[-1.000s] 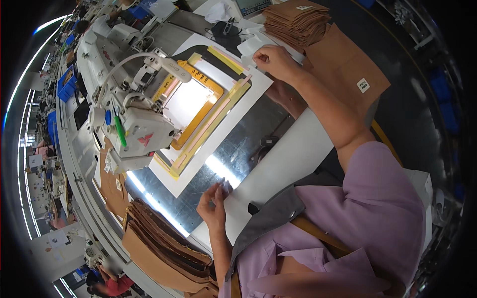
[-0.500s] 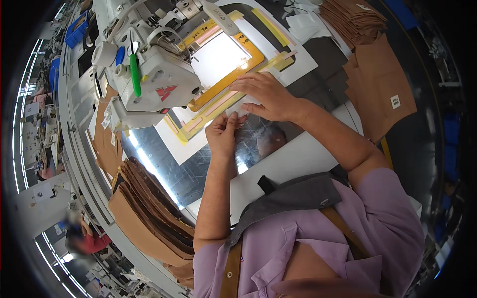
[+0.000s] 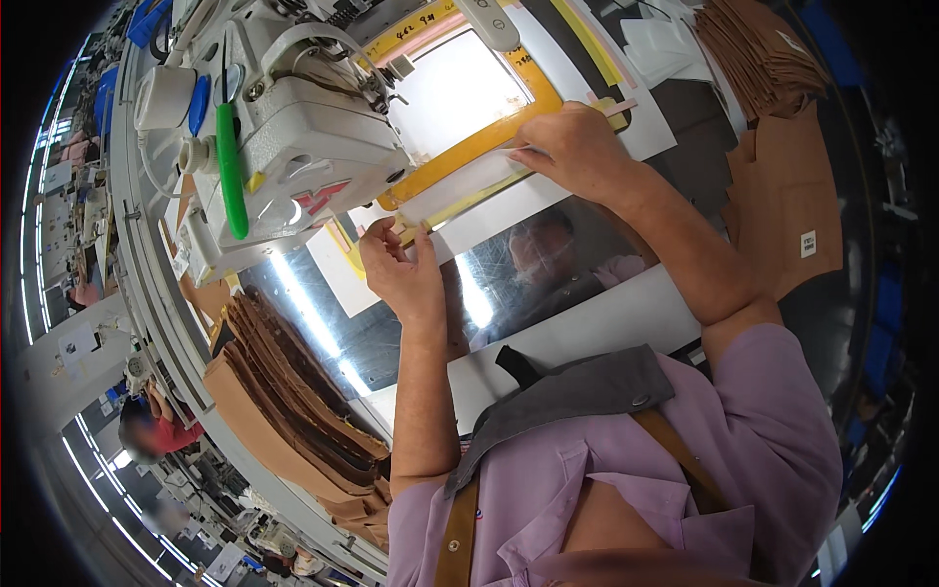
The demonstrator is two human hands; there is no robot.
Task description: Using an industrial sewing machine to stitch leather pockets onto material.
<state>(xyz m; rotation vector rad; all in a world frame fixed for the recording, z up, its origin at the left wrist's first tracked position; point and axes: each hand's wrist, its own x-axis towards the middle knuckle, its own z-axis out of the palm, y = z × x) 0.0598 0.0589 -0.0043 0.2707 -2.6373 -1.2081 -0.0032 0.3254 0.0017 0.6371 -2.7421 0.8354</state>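
Brown stack point(image 3: 284, 416) on bench point(image 3: 367, 338), near left. Left hand point(image 3: 399, 274) at near end of thin white strip point(image 3: 460, 191); fingers bent, can't tell if gripping. Strip lies along yellow frame's point(image 3: 469, 154) near edge. Right hand point(image 3: 582, 152) farther out, fingers pinching its other end. Sewing machine head point(image 3: 323, 142) beyond left hand.
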